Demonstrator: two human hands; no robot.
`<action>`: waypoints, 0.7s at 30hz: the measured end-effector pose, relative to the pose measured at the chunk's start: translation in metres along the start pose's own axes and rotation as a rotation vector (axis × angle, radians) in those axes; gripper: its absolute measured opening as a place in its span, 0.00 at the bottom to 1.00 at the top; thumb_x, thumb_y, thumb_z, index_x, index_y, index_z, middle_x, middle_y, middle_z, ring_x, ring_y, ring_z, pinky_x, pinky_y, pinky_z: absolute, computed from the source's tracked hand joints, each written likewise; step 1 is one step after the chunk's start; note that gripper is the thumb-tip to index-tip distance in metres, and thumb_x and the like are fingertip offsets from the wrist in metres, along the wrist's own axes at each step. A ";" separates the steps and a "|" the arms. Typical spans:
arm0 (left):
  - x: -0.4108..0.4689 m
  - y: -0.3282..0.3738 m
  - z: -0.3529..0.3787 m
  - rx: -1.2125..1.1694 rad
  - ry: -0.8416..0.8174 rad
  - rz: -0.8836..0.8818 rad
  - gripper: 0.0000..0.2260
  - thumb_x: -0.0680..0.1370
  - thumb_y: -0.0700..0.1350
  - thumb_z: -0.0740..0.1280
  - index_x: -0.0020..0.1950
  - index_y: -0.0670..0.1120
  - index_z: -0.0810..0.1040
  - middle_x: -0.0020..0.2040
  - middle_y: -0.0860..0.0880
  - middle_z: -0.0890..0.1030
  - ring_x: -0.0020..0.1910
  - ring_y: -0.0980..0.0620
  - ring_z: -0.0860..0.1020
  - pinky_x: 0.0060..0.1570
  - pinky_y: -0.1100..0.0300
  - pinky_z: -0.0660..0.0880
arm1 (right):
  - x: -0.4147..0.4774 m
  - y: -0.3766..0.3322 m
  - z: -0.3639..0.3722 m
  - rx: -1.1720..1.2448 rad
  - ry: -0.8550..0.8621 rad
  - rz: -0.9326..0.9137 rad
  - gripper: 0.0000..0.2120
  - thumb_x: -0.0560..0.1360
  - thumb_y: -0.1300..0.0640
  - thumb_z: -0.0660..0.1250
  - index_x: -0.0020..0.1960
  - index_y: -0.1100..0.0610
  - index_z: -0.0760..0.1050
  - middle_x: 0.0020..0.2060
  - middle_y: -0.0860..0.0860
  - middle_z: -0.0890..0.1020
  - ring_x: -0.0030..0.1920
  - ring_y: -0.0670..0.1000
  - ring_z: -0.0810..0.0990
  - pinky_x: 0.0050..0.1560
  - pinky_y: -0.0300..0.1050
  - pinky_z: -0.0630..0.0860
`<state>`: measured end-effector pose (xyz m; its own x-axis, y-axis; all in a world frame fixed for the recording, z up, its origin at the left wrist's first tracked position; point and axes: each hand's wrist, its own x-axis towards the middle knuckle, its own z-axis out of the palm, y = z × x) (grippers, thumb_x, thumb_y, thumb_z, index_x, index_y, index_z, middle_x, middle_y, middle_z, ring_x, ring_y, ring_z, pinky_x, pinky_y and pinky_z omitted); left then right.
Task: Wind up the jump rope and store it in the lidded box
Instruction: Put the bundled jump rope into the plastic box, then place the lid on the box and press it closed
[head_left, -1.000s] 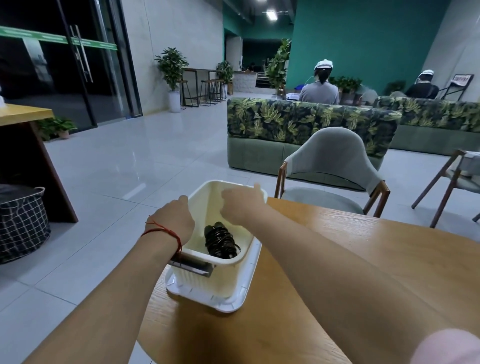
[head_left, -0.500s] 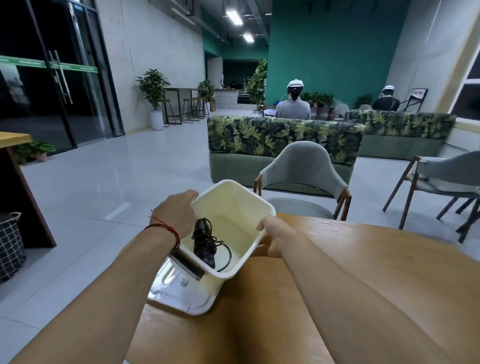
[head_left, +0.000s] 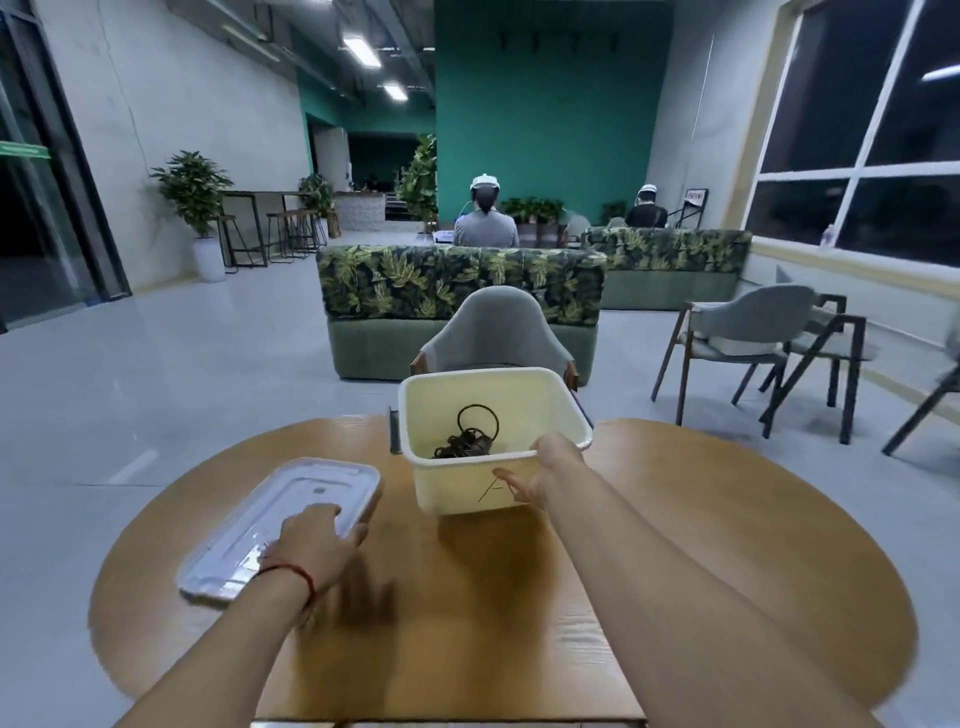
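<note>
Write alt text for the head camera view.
A person's right hand grips the near rim of a cream box holding a wound black jump rope, while the left hand rests on the clear lid lying beside it on a round wooden table.

- Box (head_left: 470, 483) is off the lid (head_left: 270, 525) — now to its right, on the table (head_left: 675, 571).
- Left hand (head_left: 317, 551) has moved to the lid.

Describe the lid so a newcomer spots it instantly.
On the round wooden table, look left of the pale yellow plastic box that holds the coiled black jump rope. The lid lies flat there under the left hand. It is the only clear, flat rounded rectangle on the table.
</note>
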<state>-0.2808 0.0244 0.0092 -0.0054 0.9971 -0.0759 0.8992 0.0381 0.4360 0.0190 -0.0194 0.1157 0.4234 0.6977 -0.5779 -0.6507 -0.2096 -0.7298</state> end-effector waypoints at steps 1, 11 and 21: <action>-0.002 -0.004 0.011 0.060 -0.030 0.003 0.30 0.79 0.67 0.65 0.76 0.51 0.76 0.75 0.47 0.79 0.74 0.41 0.76 0.72 0.43 0.74 | -0.002 -0.001 -0.006 0.064 0.013 0.027 0.25 0.85 0.66 0.59 0.81 0.58 0.66 0.77 0.64 0.67 0.75 0.77 0.67 0.55 0.74 0.86; -0.038 -0.014 0.017 0.321 0.106 0.057 0.17 0.81 0.37 0.55 0.59 0.52 0.79 0.62 0.50 0.81 0.62 0.46 0.80 0.56 0.54 0.75 | -0.040 0.001 -0.053 0.259 -0.003 0.168 0.25 0.86 0.63 0.65 0.82 0.58 0.65 0.87 0.65 0.50 0.85 0.76 0.52 0.66 0.69 0.82; -0.067 0.007 -0.048 0.222 0.586 0.138 0.07 0.77 0.36 0.70 0.54 0.42 0.82 0.45 0.39 0.84 0.48 0.35 0.82 0.39 0.46 0.76 | -0.064 -0.014 -0.077 -0.340 0.187 -0.255 0.33 0.83 0.54 0.64 0.85 0.56 0.60 0.79 0.59 0.68 0.75 0.65 0.70 0.71 0.59 0.74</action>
<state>-0.2952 -0.0392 0.0606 -0.0651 0.8649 0.4976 0.9776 -0.0447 0.2055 0.0494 -0.1139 0.1345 0.6702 0.6270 -0.3972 -0.2805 -0.2815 -0.9176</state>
